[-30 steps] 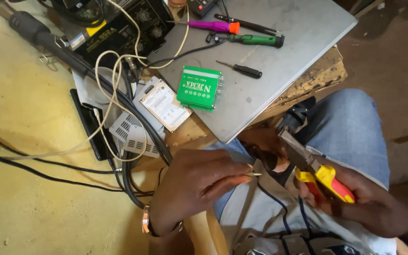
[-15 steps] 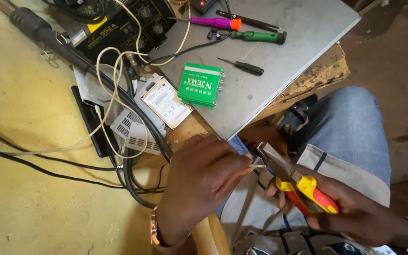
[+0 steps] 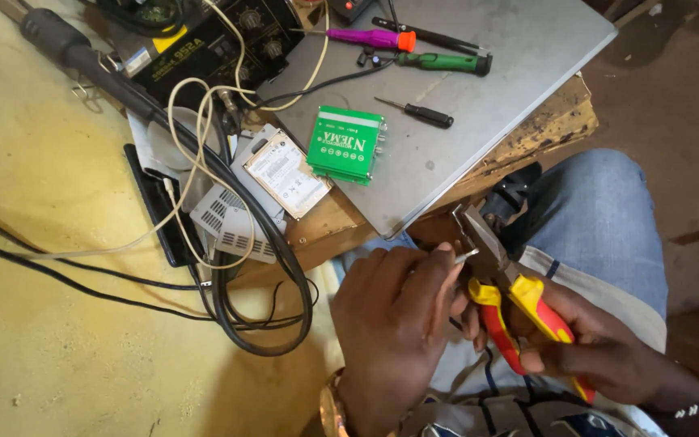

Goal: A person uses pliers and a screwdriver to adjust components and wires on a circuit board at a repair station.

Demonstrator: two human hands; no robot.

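Left hand [image 3: 394, 324] fingers pinching a thin silvery wire end [image 3: 464, 257], right hand [image 3: 600, 348] fingers gripping red-and-yellow-handled pliers [image 3: 499, 279], steel jaws beside the wire, below the grey surface [image 3: 479, 105]

This is a small electronics repair workshop. A soldering station [image 3: 204, 44], screwdrivers [image 3: 414, 113], a bare hard drive [image 3: 287, 172] and tangled cables [image 3: 228, 267] crowd a rough wooden bench [image 3: 552, 129], and a closed laptop [image 3: 479, 89] lies on it.
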